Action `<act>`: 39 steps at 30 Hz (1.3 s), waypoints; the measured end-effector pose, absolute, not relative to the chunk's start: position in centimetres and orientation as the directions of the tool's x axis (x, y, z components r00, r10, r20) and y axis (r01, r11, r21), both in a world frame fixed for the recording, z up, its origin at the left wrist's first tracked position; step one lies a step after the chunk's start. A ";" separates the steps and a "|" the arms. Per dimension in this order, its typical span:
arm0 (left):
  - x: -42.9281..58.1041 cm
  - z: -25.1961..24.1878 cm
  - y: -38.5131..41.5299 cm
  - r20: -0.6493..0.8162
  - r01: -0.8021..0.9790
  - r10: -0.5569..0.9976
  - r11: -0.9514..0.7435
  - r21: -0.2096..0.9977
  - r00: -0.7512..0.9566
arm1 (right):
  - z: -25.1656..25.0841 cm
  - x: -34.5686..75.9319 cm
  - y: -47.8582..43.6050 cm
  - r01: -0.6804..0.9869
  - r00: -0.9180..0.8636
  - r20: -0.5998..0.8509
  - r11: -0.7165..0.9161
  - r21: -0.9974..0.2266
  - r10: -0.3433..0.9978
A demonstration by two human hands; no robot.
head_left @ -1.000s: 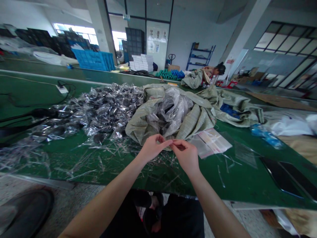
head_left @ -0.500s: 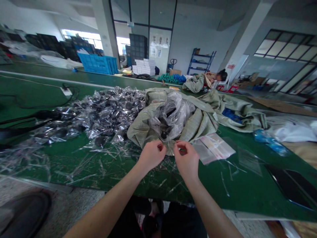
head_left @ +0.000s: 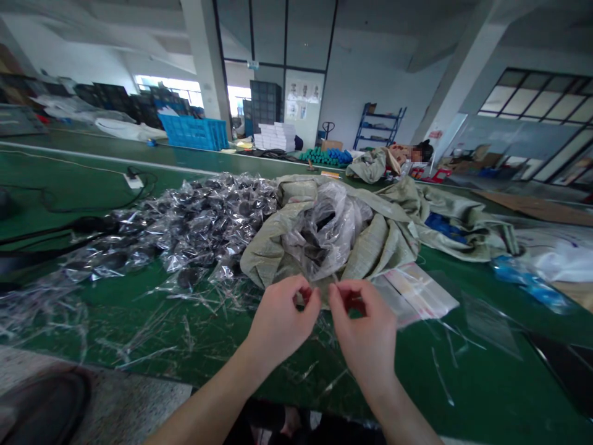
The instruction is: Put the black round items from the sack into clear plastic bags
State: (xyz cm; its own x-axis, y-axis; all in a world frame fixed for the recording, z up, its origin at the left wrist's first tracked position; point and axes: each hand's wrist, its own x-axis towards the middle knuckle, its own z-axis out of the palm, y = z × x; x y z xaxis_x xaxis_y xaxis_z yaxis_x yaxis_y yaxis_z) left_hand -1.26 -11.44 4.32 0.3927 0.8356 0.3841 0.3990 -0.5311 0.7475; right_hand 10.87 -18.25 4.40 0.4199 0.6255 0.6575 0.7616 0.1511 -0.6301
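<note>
The left hand (head_left: 282,321) and right hand (head_left: 364,324) reach forward over a green workbench (head_left: 467,383), wrists bent, standing just apart. Their fingers (head_left: 303,295) curl nearly closed in pinch; if they hold something, cannot tell. Just beyond lies a grey-green woven plastic sack (head_left: 273,259), on the bench.

Factory hall: concrete pillar (head_left: 206,55), black-framed windows (head_left: 532,96) admitting daylight, blue shelving (head_left: 380,128) against pale wall (head_left: 370,68), speckled floor (head_left: 134,383).
</note>
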 end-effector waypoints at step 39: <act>0.2 4.8 -5.3 0.246 0.840 0.909 -0.407 0.357 0.336 | 1.5 13.9 -14.7 -0.317 0.425 0.137 0.290 -0.903 0.895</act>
